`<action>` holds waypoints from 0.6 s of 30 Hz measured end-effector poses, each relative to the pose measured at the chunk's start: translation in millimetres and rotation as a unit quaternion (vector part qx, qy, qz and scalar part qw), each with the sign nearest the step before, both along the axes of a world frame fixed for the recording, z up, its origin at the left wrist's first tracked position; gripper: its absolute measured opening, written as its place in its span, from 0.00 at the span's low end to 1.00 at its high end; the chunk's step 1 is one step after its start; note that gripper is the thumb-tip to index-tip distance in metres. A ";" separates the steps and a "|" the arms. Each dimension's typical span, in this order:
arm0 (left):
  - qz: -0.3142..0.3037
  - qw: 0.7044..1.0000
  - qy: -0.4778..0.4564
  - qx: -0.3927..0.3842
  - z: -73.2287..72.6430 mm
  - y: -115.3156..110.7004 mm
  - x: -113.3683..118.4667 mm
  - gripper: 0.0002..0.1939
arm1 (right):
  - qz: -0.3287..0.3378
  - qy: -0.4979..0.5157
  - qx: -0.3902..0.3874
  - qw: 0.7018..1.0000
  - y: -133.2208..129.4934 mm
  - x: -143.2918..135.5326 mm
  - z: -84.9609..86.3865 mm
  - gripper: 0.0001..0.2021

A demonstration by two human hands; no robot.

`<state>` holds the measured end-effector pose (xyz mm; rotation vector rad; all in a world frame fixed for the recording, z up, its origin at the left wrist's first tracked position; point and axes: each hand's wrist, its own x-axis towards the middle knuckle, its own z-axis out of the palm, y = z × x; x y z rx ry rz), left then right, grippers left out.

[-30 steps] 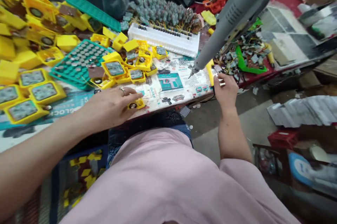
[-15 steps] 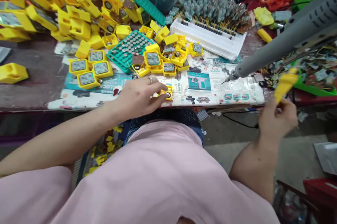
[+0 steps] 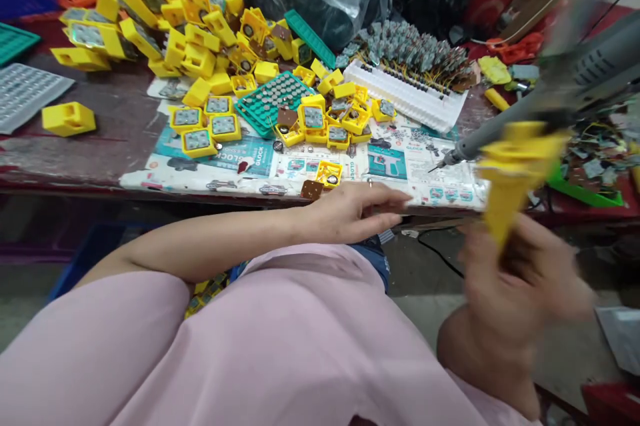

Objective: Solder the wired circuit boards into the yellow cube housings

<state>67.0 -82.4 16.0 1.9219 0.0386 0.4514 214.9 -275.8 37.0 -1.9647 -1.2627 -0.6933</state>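
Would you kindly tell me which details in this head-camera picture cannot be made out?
- Right hand: motion blur hides how its fingers grip the blurred yellow plastic piece.
- Yellow plastic piece: its shape and details are smeared by blur.
- Grey electric screwdriver: its upper body is cut off by the right edge.
- Small yellow square housing near the left hand: its inner parts are too small to read.
- Printed paper sheet: the print is too small.

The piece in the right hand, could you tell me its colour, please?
Yellow: the blurred plastic piece held by the right hand, head view.
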 end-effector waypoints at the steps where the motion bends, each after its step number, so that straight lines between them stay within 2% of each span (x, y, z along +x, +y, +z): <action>1: 0.004 0.996 -0.014 -0.093 1.6 -1.8 1.7 0.20 | 0.047 -0.046 -0.010 0.998 16.4 -6.0 -2.1 0.16; 2: 0.007 0.982 -0.028 -0.186 2.5 -3.2 3.4 0.22 | 0.088 -0.068 -0.025 0.993 32.4 -10.6 -4.9 0.14; 4: 0.022 0.937 -0.049 -0.344 2.9 -5.0 7.5 0.24 | 0.134 -0.084 -0.048 0.986 59.1 -15.8 -10.7 0.11; 7: 0.074 0.878 -0.059 -0.469 1.1 -3.5 15.3 0.24 | 0.141 -0.092 -0.081 0.982 77.5 -18.8 -13.2 0.10; 9: 0.105 0.859 -0.071 -0.497 0.1 0.5 22.2 0.23 | 0.123 -0.114 -0.073 0.983 75.0 -22.6 -10.5 0.12; 11: 0.123 0.848 -0.080 -0.509 0.1 5.9 30.3 0.20 | 0.124 -0.126 -0.015 0.984 65.4 -29.6 -9.4 0.13; 13: 0.128 0.843 -0.075 -0.517 0.7 10.6 38.7 0.17 | 0.197 -0.091 0.037 0.975 55.9 -37.8 -15.9 0.10; 15: 0.122 0.845 -0.071 -0.516 0.9 11.9 46.0 0.16 | 0.308 0.007 0.034 0.951 53.9 -42.9 -32.2 0.09; 16: 0.119 0.847 -0.072 -0.514 0.6 10.7 48.9 0.16 | 0.319 0.083 0.041 0.943 57.0 -42.9 -42.9 0.11; 18: 0.117 0.848 -0.066 -0.512 -1.2 4.7 53.1 0.18 | 0.278 0.244 0.092 0.925 70.4 -37.1 -64.9 0.19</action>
